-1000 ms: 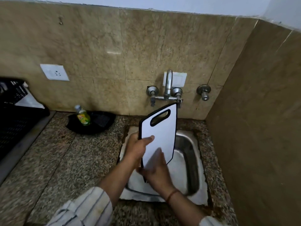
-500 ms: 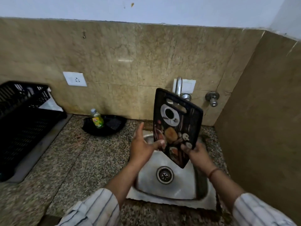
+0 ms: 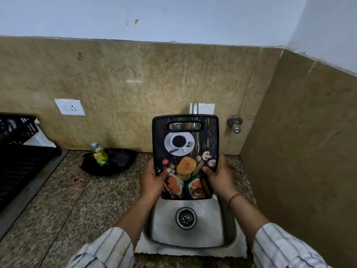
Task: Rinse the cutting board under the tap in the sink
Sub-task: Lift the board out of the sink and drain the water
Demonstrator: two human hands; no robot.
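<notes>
The person holds the cutting board (image 3: 185, 151) upright over the sink (image 3: 208, 231), printed side facing the camera and handle slot at the top. Its lower edge hangs above the basin, not touching it, and its top edge covers most of the tap (image 3: 195, 108) on the tiled wall behind, part of which shows through the slot. The left hand (image 3: 152, 180) grips the board's left edge and the right hand (image 3: 220, 176) its right edge. Each grip pinches the board, with the thumb on the printed face and the fingers wrapped behind, out of sight.

The steel basin holds only its round drain (image 3: 185, 218), just below the board. Whether water runs from the tap cannot be told, since the board hides the spout.

On the speckled stone tabletop (image 3: 67, 200), left of the sink, lies a shallow black dish (image 3: 90, 169). In it stands a small bottle (image 3: 99, 154) of yellow-green liquid, upright, and beside that a dark pad (image 3: 120, 158). Farther left a black slatted crate (image 3: 19, 161) rests on a grey tray; its inside is too dark to read. Something pale (image 3: 38, 138) shows behind it. A wall valve (image 3: 234, 122) sits to the right of the board.
</notes>
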